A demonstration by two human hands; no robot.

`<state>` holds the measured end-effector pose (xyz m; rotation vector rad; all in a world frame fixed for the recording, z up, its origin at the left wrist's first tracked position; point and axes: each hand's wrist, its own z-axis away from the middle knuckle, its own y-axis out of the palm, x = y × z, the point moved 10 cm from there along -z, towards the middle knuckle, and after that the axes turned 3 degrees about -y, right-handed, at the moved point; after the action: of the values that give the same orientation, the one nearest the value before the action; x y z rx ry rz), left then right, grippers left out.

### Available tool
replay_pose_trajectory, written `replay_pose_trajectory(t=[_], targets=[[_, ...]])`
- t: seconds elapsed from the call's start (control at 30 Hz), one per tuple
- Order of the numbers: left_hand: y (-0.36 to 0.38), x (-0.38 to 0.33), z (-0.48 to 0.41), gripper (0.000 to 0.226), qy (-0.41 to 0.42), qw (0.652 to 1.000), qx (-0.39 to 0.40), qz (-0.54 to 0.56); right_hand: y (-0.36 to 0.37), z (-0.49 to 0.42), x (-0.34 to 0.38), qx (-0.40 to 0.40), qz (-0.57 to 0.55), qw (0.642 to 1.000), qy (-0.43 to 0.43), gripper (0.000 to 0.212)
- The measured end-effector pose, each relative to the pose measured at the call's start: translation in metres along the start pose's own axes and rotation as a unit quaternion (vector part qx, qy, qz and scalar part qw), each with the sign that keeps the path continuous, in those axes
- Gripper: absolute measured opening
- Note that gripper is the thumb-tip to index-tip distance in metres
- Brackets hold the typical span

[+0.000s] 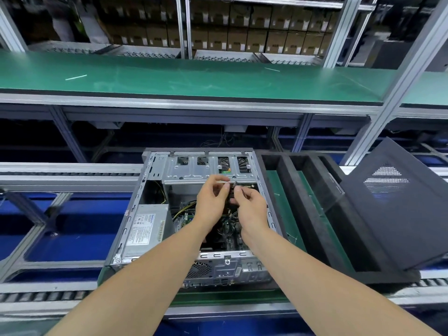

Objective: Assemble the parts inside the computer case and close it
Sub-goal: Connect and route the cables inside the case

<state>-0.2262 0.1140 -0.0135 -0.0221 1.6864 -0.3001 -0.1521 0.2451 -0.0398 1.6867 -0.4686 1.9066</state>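
Note:
An open grey computer case [135, 214] lies on its side in front of me, its interior facing up. Inside I see a power supply [145, 229] at the left, a silver drive cage [194, 169] at the far end and a motherboard with cables [228, 229]. My left hand [212, 202] and my right hand [249, 207] meet above the case just below the drive cage. Both pinch a small dark cable connector [233, 189] between their fingertips. The case's dark side panel [392, 209] leans at the right.
A black foam tray [312, 214] with long slots sits right of the case, under the leaning panel. The case rests on a green pallet on a roller conveyor [36, 295]. A green belt [194, 78] runs beyond, with shelves of cartons behind.

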Motion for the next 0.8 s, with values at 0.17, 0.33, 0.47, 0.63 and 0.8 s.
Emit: replay_pose_trajectory(t=[0.17, 0.33, 0.47, 0.63, 0.8], targets=[[-0.004, -0.003, 0.003, 0.022, -0.010, 0.998, 0.003, 0.057, 0.000, 0.000, 0.011, -0.004, -0.041, 0.998, -0.040, 0.009], [0.006, -0.005, 0.007, 0.011, -0.029, 0.980, 0.065, 0.186, -0.005, 0.002, 0.020, -0.023, -0.013, 0.996, -0.086, 0.011], [0.008, -0.005, 0.007, 0.012, -0.025, 0.982, 0.073, 0.173, -0.004, 0.005, 0.024, -0.006, -0.074, 0.995, -0.069, 0.016], [0.008, 0.002, 0.003, 0.004, -0.047, 0.975, 0.069, 0.207, -0.008, 0.005, 0.031, -0.034, 0.035, 0.992, -0.112, 0.023], [0.007, 0.004, 0.003, 0.007, -0.051, 0.970, 0.068, 0.227, -0.001, 0.006, 0.032, -0.008, 0.182, 0.972, -0.149, 0.021]])
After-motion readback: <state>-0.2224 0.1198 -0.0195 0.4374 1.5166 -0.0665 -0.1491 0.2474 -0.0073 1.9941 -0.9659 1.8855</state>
